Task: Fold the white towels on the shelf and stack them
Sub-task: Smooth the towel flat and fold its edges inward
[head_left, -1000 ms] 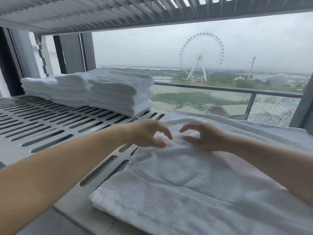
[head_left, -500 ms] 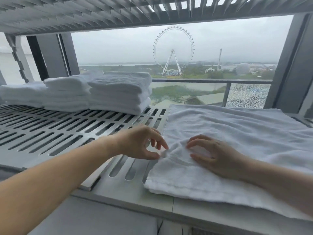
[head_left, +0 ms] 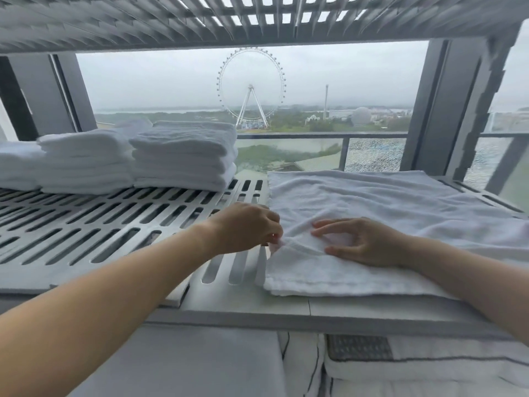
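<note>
head view: left hand [head_left: 246, 228] pinches towel [head_left: 378, 200] edge; right hand [head_left: 365, 243] rests relaxed on it.

Nubby terry-cloth towel [head_left: 386, 202], matt slotted shelf [head_left: 86, 224]

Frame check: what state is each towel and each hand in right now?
Towel: lies flat on the shelf, bunched at its left edge.
Folded towels: stacked in piles, back left.
Left hand: pinches the towel's left edge.
Right hand: rests on the towel, fingers arched.
</note>
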